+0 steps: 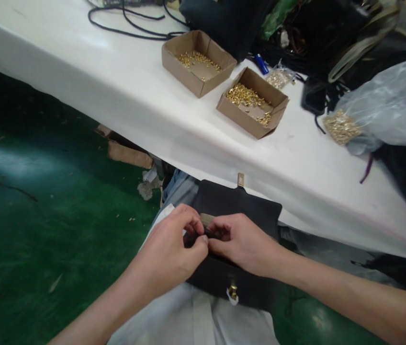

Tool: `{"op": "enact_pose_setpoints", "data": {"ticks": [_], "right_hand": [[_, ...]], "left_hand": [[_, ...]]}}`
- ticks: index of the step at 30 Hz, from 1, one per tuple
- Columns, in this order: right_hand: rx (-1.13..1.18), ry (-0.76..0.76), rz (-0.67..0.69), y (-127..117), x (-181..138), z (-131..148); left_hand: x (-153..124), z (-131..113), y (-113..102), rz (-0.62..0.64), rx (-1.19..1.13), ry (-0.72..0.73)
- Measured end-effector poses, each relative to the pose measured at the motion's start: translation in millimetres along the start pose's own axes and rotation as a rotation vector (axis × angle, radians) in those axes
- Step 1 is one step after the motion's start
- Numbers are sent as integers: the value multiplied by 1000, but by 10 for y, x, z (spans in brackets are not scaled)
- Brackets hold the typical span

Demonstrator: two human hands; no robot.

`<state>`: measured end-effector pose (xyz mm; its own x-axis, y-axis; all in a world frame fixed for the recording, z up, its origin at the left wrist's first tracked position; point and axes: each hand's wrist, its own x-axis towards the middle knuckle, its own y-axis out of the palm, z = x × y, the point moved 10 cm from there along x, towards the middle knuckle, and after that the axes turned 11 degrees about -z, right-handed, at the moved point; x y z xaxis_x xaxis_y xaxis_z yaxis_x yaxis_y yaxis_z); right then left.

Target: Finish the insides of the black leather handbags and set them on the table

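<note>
A black handbag (pixel 212 282) lies on my lap, its flap (pixel 256 211) folded back toward the table. At the flap's edge sits a gold metal clasp tab (pixel 241 179); a gold lock (pixel 232 290) with a white scrap by it is on the bag's front. Over the bag's opening, my left hand (pixel 181 239) pinches the dark edge with thumb and fingers. Close against it, my right hand (pixel 239 239) has its fingers closed on the same edge. What lies between the fingertips is mostly hidden.
On the white table (pixel 117 91) stand two cardboard boxes, one with a few gold fittings (pixel 199 58), the other with more gold pieces (pixel 246 96). A clear plastic bag (pixel 389 105), a blue cylinder (pixel 261 64) and black cords (pixel 127 28) lie about. The floor (pixel 62 215) is green.
</note>
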<state>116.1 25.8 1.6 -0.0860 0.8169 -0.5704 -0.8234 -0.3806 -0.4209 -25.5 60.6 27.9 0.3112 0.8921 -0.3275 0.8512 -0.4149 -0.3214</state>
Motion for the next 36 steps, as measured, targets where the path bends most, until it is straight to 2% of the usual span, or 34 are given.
{"op": "enact_pose_setpoints", "data": {"ticks": [4, 8, 13, 16, 22, 32, 36], "right_hand": [[125, -24, 93, 89, 22, -82], [104, -36, 172, 112, 61, -18], [39, -208, 212, 80, 65, 265], [32, -272, 258, 98, 43, 308], [125, -91, 289, 108, 103, 47], [149, -46, 261, 136, 130, 67], [47, -85, 221, 126, 157, 105]], "left_hand": [[15, 184, 84, 78, -140, -131], [55, 316, 80, 122, -180, -215], [14, 371, 33, 114, -174, -213], [-9, 368, 22, 111, -194, -214], [32, 410, 46, 118, -223, -296], [56, 464, 36, 67, -214, -331], [81, 464, 38, 66, -242, -328]]}}
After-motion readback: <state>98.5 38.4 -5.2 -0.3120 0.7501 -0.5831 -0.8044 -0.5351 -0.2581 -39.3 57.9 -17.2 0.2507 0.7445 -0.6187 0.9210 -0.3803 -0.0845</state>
